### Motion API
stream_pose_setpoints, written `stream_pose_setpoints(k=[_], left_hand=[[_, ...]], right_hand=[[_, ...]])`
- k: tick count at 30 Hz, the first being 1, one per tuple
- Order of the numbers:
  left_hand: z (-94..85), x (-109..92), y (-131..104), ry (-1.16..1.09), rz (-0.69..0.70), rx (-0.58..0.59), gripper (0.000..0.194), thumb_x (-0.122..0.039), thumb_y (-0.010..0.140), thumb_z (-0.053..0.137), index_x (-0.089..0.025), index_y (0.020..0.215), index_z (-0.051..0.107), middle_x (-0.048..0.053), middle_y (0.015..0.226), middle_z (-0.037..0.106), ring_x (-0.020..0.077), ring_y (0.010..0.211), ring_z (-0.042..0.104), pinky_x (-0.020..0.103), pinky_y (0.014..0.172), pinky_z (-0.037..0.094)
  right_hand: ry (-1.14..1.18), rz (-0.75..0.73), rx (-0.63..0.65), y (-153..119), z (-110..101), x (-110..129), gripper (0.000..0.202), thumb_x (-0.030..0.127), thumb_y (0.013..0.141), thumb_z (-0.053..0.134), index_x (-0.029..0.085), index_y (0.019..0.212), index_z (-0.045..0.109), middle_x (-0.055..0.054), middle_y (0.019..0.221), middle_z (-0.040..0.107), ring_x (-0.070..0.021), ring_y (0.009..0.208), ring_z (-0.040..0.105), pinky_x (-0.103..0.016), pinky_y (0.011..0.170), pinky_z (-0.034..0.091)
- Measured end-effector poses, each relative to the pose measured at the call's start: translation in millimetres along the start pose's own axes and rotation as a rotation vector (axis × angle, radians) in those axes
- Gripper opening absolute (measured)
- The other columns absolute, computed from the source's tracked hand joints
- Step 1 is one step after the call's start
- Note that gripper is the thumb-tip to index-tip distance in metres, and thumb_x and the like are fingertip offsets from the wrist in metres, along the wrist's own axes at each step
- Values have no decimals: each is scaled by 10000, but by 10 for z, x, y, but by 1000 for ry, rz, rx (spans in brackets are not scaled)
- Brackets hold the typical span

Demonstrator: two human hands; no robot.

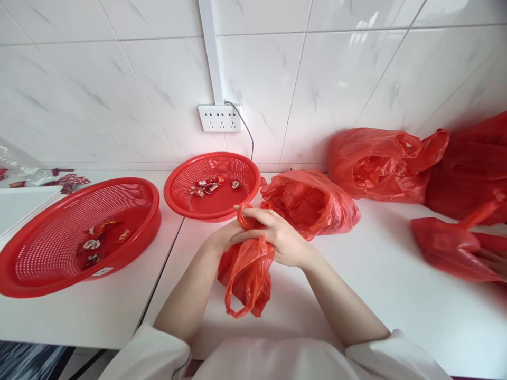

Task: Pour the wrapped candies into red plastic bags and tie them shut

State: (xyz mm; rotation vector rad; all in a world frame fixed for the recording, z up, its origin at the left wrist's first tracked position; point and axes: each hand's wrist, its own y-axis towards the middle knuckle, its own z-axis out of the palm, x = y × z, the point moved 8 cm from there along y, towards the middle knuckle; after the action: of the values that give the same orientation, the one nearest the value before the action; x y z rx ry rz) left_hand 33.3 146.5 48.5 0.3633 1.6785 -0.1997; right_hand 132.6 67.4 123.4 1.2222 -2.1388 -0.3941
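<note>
A crumpled red plastic bag [251, 269] hangs from both hands just above the white table, in front of my body. My right hand [277, 232] pinches its upper part, with the fingers reaching left over the plastic. Close against it, my left hand [229, 235] is partly hidden behind the bag and the right fingers, and it is closed on the same bag. One looped handle of the bag droops toward me. Just beyond my hands stands a round red basket [214, 211] with several wrapped candies [208, 186] inside.
A larger red basket [152, 232] with candies is at the left. An open red bag [317, 206] and a fuller one [380, 163] lie along the wall. At the right edge, another person's hand [493, 258] touches a red bag.
</note>
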Motion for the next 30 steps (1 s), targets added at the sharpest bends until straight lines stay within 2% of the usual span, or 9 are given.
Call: stream_pose_setpoints(k=[7,11,14,17,21,23,26,28,30], left_hand=[[266,-116,-155,-189,-220,309,54,-216,736,547,-172,714,570,-21,603,473,101,541,428,254,508,383],[463,-212,-268,-16,-203,452,203,-214,635,706,-183,812,612,-10,684,573,151,672,560,268,603,447],[519,-252,-276,91,-160,337,211,-282,654,749,-212,824,645,17,705,621,211,755,617,292,629,471],[495,-356,-235,-17,-66,155,170,-322,714,727,-219,837,672,37,742,646,241,837,625,313,697,484],[319,-456,-185,-207,-9,-28,189,-351,823,629,-200,919,689,35,801,664,209,870,618,306,793,480],[235,-470,-189,-281,-46,-50,239,-349,854,592,-200,1020,678,10,718,645,153,701,614,261,681,490],[261,-470,-236,-341,-142,111,384,-374,900,514,-196,1232,583,-43,494,546,89,368,468,194,396,372],[360,-459,-291,-386,-192,297,470,-413,926,449,-175,1328,498,-59,390,489,94,274,410,182,330,307],[443,-414,-338,-444,-244,441,524,-454,937,398,-154,1363,452,-32,376,521,126,291,483,182,343,335]], right_hand=[[-59,231,-100,-80,-120,-322,396,235,952,429,280,1334,527,-54,987,631,-175,886,597,-302,790,497],[-141,416,-95,-130,-142,-464,333,247,908,490,231,1219,609,-60,967,660,-203,903,619,-299,757,484],[-103,461,-51,-140,-150,-484,262,365,917,498,221,1065,660,-52,907,677,-199,808,629,-291,704,462],[36,465,-45,-169,-260,-500,368,484,942,422,216,928,674,-33,801,667,-185,719,613,-287,674,440],[269,532,-125,-302,-486,-626,508,518,980,254,243,1105,661,-30,864,670,-187,774,614,-299,718,454],[320,602,-171,-387,-556,-720,542,544,972,245,240,1131,665,-30,822,657,-187,753,606,-296,687,457],[346,664,-224,-451,-591,-800,568,584,950,277,219,1084,692,-18,679,605,-172,643,566,-287,616,441],[344,677,-248,-442,-591,-810,558,586,946,296,216,1067,695,-7,632,572,-155,589,529,-279,581,423],[318,683,-268,-414,-595,-806,526,578,942,331,217,1024,705,-1,625,557,-142,575,512,-268,557,408]])
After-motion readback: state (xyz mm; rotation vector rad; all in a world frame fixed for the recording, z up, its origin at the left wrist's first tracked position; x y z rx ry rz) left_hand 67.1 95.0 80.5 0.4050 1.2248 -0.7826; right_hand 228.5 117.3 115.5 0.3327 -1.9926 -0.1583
